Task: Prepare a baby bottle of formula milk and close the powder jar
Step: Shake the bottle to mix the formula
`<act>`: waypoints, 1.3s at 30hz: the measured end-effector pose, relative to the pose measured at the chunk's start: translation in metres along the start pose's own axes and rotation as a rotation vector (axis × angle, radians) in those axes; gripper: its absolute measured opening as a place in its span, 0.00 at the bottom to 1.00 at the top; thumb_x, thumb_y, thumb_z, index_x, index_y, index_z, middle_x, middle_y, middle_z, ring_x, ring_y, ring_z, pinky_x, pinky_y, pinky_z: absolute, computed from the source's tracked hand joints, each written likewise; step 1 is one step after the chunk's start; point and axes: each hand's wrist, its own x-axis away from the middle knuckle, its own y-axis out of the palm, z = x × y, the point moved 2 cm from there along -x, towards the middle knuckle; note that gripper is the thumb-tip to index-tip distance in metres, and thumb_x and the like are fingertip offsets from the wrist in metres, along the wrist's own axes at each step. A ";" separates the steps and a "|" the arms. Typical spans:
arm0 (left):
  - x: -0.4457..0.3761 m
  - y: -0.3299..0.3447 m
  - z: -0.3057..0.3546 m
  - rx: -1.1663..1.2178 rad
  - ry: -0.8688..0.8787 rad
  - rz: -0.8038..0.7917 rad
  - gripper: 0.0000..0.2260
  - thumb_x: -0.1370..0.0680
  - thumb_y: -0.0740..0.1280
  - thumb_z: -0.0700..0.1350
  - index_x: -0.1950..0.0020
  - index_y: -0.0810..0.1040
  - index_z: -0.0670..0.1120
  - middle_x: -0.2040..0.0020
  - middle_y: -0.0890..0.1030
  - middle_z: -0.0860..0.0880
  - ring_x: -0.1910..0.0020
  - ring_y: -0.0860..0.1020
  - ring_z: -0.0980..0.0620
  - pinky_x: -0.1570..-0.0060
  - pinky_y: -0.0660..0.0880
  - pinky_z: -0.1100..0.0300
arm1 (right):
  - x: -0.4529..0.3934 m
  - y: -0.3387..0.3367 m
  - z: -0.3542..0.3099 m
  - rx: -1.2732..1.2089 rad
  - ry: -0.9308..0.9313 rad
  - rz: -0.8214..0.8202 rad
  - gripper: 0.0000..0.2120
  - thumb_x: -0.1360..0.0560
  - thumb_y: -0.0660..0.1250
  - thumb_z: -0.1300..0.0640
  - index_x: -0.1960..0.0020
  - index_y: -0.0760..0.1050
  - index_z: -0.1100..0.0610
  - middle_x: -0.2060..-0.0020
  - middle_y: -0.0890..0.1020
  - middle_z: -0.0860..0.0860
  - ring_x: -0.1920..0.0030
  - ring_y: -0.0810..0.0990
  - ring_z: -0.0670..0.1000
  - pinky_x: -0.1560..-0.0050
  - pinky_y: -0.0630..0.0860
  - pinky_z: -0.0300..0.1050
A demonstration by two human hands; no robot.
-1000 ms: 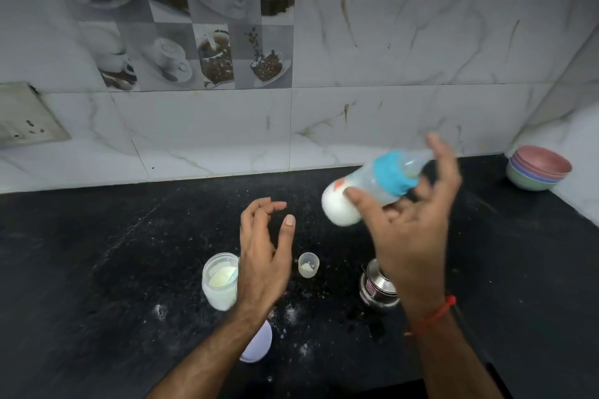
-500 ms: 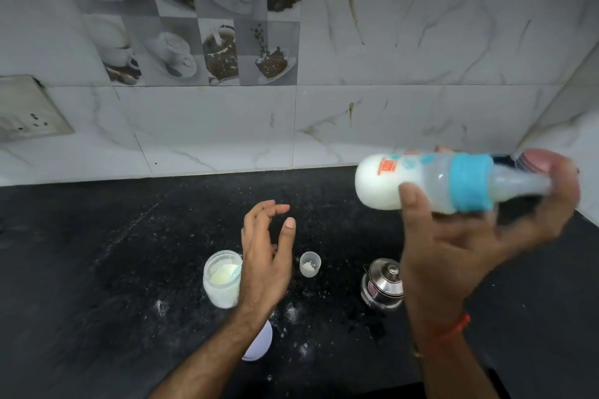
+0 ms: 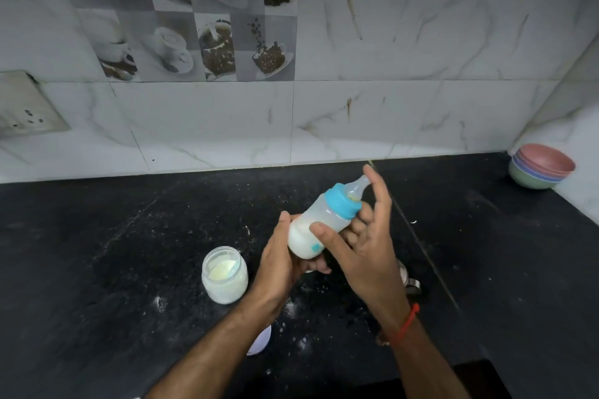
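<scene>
Black stone, dusted with spilled white powder, made up the surface under both forearms, and nearest the camera a pale lilac jar lid lay flat on it, half hidden beneath the left forearm. A red thread bracelet circled the right wrist. Just beyond the lid stood the open powder jar, glass, upright and uncapped, with cream-coloured formula showing inside. Right of it, the left hand cupped the base of the baby bottle, its fingers curled under the bottom, while the right hand gripped the bottle's body, thumb pressed across the front and a straight finger reaching up beside the teat. The bottle was held above the surface, tilted with the blue collar and teat pointing up and away, white milk pooled in its lower end. A small steel vessel peeked out behind the right wrist. Farther off, a stack of pastel bowls sat in the corner by the marble-tiled wall. The step in hand looked like mixing the capped bottle; the next move would likely call for setting it down upright and putting the lid onto the jar.
</scene>
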 end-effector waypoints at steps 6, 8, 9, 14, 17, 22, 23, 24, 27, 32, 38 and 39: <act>0.004 -0.006 0.003 0.060 -0.382 -0.260 0.32 0.15 0.50 0.64 0.45 0.83 0.40 0.70 0.68 0.43 0.73 0.68 0.48 0.65 0.79 0.51 | -0.003 -0.008 -0.003 0.092 0.016 -0.139 0.48 0.30 0.80 0.62 0.27 0.58 0.28 0.45 0.85 0.50 0.46 0.87 0.54 0.45 0.84 0.53; 0.003 -0.007 0.002 -0.074 -0.390 -0.247 0.36 0.17 0.48 0.69 0.42 0.82 0.42 0.69 0.74 0.42 0.72 0.73 0.48 0.65 0.80 0.52 | -0.005 -0.012 -0.010 0.103 -0.012 -0.111 0.47 0.32 0.81 0.61 0.27 0.61 0.31 0.46 0.85 0.49 0.47 0.87 0.54 0.45 0.84 0.57; 0.002 -0.008 0.001 -0.142 -0.355 -0.219 0.37 0.19 0.48 0.71 0.39 0.81 0.42 0.67 0.77 0.41 0.71 0.75 0.47 0.65 0.80 0.52 | -0.007 -0.013 -0.019 0.104 -0.046 -0.082 0.46 0.33 0.81 0.60 0.27 0.62 0.32 0.45 0.85 0.47 0.47 0.87 0.54 0.45 0.84 0.58; -0.005 -0.020 0.001 -0.162 -0.130 0.041 0.30 0.21 0.51 0.69 0.34 0.75 0.49 0.62 0.84 0.45 0.70 0.78 0.49 0.68 0.75 0.56 | -0.012 -0.026 -0.069 0.097 -0.493 0.421 0.45 0.32 0.77 0.69 0.25 0.53 0.59 0.27 0.67 0.43 0.30 0.76 0.54 0.31 0.76 0.48; -0.011 -0.028 0.003 -0.118 -0.100 0.140 0.28 0.19 0.51 0.68 0.34 0.76 0.49 0.62 0.84 0.47 0.72 0.78 0.50 0.69 0.75 0.56 | -0.012 -0.030 -0.043 0.324 -0.508 0.442 0.47 0.32 0.79 0.67 0.24 0.53 0.53 0.27 0.64 0.54 0.30 0.73 0.41 0.34 0.77 0.41; -0.015 -0.034 0.007 -0.170 -0.039 0.181 0.25 0.16 0.51 0.66 0.35 0.76 0.51 0.57 0.84 0.45 0.70 0.79 0.50 0.68 0.76 0.55 | -0.009 -0.035 -0.033 0.184 -0.183 0.177 0.45 0.33 0.81 0.58 0.26 0.61 0.36 0.38 0.81 0.49 0.44 0.86 0.50 0.42 0.83 0.50; -0.016 -0.035 0.007 -0.177 -0.025 0.186 0.24 0.16 0.52 0.65 0.35 0.76 0.50 0.57 0.84 0.45 0.69 0.79 0.50 0.68 0.76 0.55 | -0.010 -0.039 -0.046 0.113 -0.266 0.253 0.45 0.33 0.80 0.58 0.25 0.60 0.39 0.37 0.79 0.50 0.43 0.85 0.53 0.40 0.81 0.52; -0.016 -0.035 0.007 -0.180 -0.015 0.191 0.25 0.16 0.51 0.64 0.35 0.77 0.49 0.57 0.84 0.46 0.69 0.79 0.50 0.68 0.76 0.55 | -0.009 -0.039 -0.063 0.096 -0.379 0.329 0.46 0.32 0.80 0.59 0.24 0.57 0.45 0.33 0.76 0.50 0.41 0.82 0.57 0.37 0.78 0.52; -0.016 -0.031 0.005 -0.197 0.014 0.192 0.25 0.15 0.52 0.63 0.38 0.80 0.48 0.58 0.84 0.46 0.68 0.79 0.50 0.67 0.77 0.54 | -0.007 -0.034 -0.065 0.366 -0.630 0.523 0.46 0.31 0.79 0.65 0.26 0.51 0.64 0.27 0.59 0.59 0.29 0.69 0.46 0.29 0.71 0.42; -0.015 -0.024 0.003 -0.250 0.070 0.220 0.22 0.14 0.53 0.60 0.40 0.81 0.48 0.53 0.86 0.47 0.63 0.81 0.50 0.62 0.78 0.50 | -0.007 -0.027 -0.010 0.469 -0.184 0.009 0.43 0.29 0.80 0.55 0.24 0.60 0.34 0.33 0.77 0.41 0.36 0.81 0.46 0.38 0.81 0.55; -0.016 -0.027 0.003 -0.228 0.069 0.238 0.22 0.14 0.54 0.60 0.40 0.81 0.47 0.52 0.85 0.48 0.61 0.80 0.47 0.61 0.78 0.51 | -0.003 -0.020 -0.051 0.349 -0.639 0.400 0.45 0.34 0.77 0.74 0.29 0.51 0.65 0.26 0.60 0.35 0.29 0.67 0.31 0.32 0.71 0.31; -0.015 -0.026 0.003 -0.231 0.070 0.240 0.22 0.14 0.54 0.60 0.40 0.81 0.47 0.51 0.85 0.48 0.60 0.80 0.48 0.61 0.78 0.51 | -0.005 -0.022 -0.034 0.411 -0.600 0.380 0.44 0.33 0.79 0.72 0.28 0.53 0.62 0.26 0.60 0.34 0.28 0.66 0.32 0.30 0.70 0.34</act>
